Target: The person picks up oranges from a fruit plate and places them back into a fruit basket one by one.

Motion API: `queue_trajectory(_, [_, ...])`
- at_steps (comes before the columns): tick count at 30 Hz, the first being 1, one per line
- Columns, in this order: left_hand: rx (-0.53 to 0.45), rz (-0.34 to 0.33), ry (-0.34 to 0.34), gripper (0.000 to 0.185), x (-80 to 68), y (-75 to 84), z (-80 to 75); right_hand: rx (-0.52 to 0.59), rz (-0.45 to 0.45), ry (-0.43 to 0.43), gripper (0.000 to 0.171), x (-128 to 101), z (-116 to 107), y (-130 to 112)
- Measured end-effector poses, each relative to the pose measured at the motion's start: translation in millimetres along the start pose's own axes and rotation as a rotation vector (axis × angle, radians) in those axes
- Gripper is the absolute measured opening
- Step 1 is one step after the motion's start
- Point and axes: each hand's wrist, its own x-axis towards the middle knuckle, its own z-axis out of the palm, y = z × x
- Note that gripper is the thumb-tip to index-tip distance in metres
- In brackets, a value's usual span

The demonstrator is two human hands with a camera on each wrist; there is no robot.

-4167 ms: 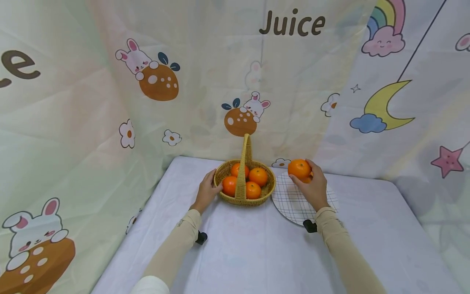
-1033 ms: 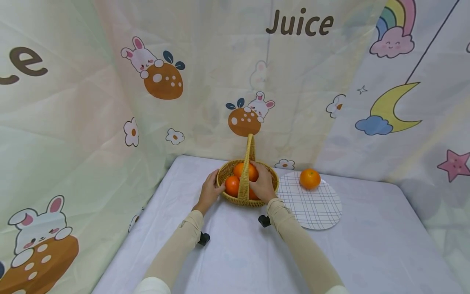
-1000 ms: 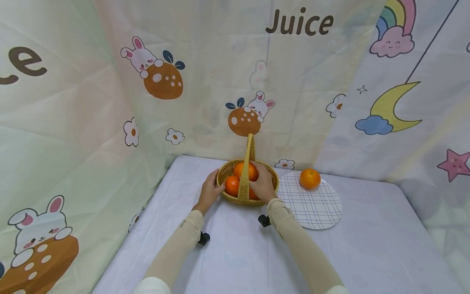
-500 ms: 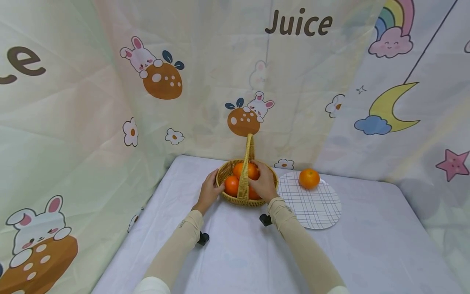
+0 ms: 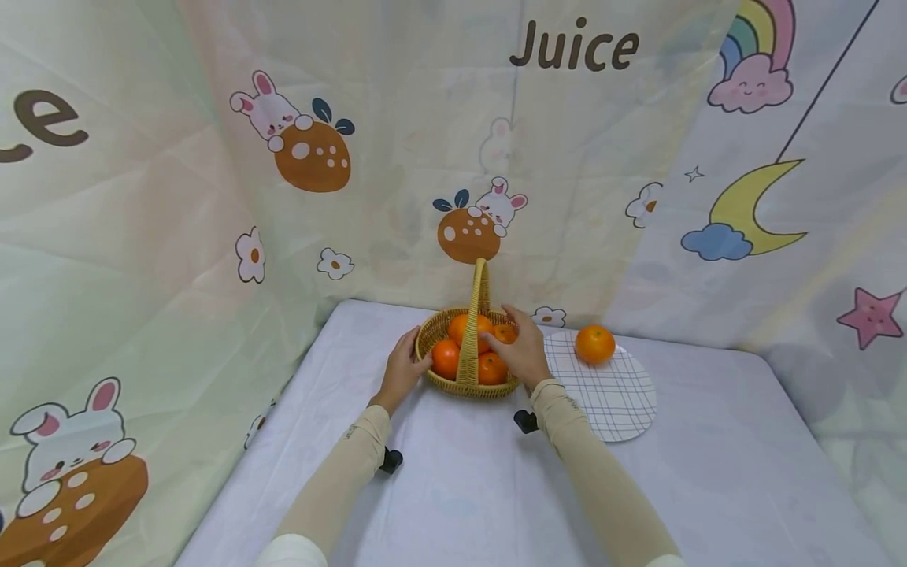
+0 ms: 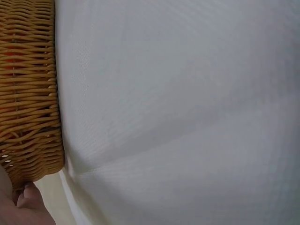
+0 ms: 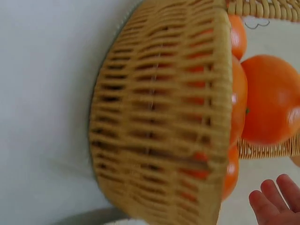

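Observation:
A wicker basket (image 5: 453, 386) with a tall handle holds several oranges, one orange (image 7: 272, 99) lying on top of the others. My left hand (image 5: 401, 370) grips the basket's left rim, thumb on the inner side; in the left wrist view only part of that hand (image 6: 29, 206) shows beside the wicker. My right hand (image 5: 526, 352) hovers over the basket's right side with the fingers spread and nothing held. In the right wrist view its fingertips (image 7: 269, 194) are straight and apart from the fruit. Another orange (image 5: 595, 345) sits on the round plate (image 5: 616, 402).
A white cloth covers the table (image 5: 453, 488). Right of the basket lies the grid-patterned plate, partly behind my right hand. Printed fabric (image 5: 397, 118) hangs close behind the table and along its sides.
My right hand has brought an orange from above the plate into the basket and let it go. It has since drawn back slightly to the right. The left hand keeps its place.

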Motion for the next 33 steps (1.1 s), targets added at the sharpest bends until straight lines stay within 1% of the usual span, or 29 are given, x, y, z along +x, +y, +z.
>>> queue_trajectory(2, [0.003, -0.001, -0.005, 0.069, -0.4, 0.1, 0.1, -0.006, -0.004, 0.006, 0.073, 0, -5, 4])
queue_trajectory(6, [0.009, -0.007, -0.009, 0.069, -1.0, 0.4, -0.1, -0.01, -0.042, 0.029, 0.069, 3, -17, 13])
queue_trajectory(9, [0.011, -0.007, -0.007, 0.069, -0.8, 0.6, -0.3, 0.003, -0.055, 0.051, 0.068, 4, -28, 19])
queue_trajectory(14, [0.016, -0.002, -0.006, 0.069, -1.0, 1.3, -0.8, 0.028, -0.025, 0.075, 0.069, 8, -46, 27])
queue_trajectory(20, [0.038, 0.005, 0.002, 0.069, -1.0, 0.9, -1.1, 0.005, 0.019, 0.103, 0.07, 13, -65, 44])
queue_trajectory(24, [0.039, 0.01, 0.005, 0.069, -1.0, 2.0, -0.7, -0.043, 0.027, 0.131, 0.071, 11, -79, 55])
queue_trajectory(28, [0.028, 0.007, 0.001, 0.069, -1.4, 2.2, 0.0, -0.143, 0.039, 0.163, 0.071, 9, -92, 66])
queue_trajectory(31, [0.028, 0.001, -0.007, 0.069, -1.4, 2.1, -0.8, -0.2, 0.076, 0.188, 0.071, 9, -100, 74])
queue_trajectory(33, [0.036, -0.004, -0.013, 0.069, -1.1, 2.7, -1.7, -0.223, 0.107, 0.188, 0.072, 9, -104, 80])
